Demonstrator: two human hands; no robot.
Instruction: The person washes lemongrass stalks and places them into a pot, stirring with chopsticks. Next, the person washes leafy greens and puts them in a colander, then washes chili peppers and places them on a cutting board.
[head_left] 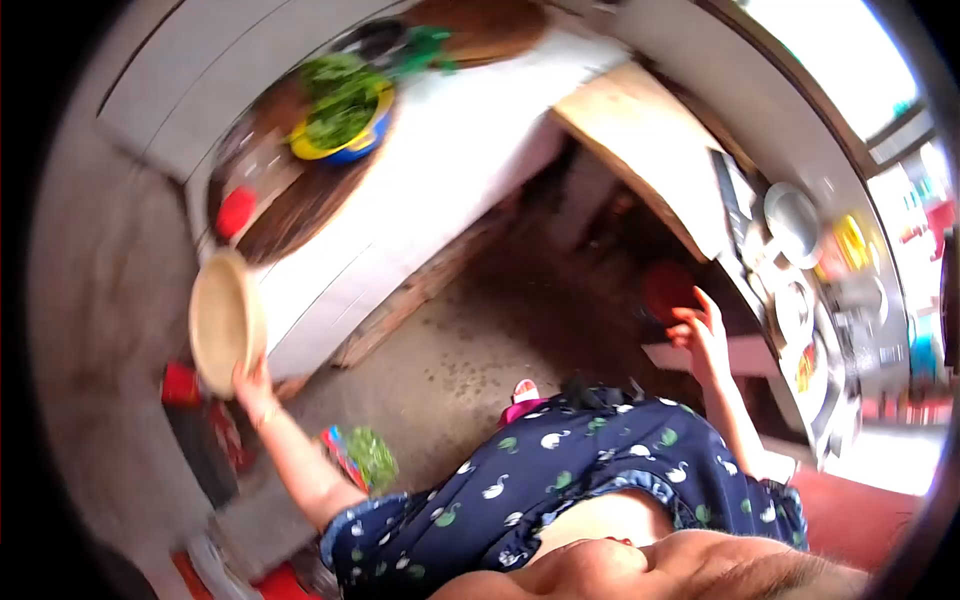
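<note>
At the left, my left hand (252, 382) grips the lower rim of a pale beige basin (228, 320), which is tilted up on its side beside the end of the white counter (440, 130). My right hand (702, 328) is raised in the air at the right, its fingers apart and nothing in it. Near the basin, on the counter, a dark wooden board (290, 228) lies under a blue and yellow bowl (365, 140) full of green leaves (338, 95). A red object (236, 212) rests close to the board's left side.
A wooden-topped counter (650, 140) runs along the right, with a metal pan (793, 222) and other dishes beyond it. Leafy greens (370, 457) lie low at the left, near my left forearm. Concrete floor (450, 330) shows between the counters.
</note>
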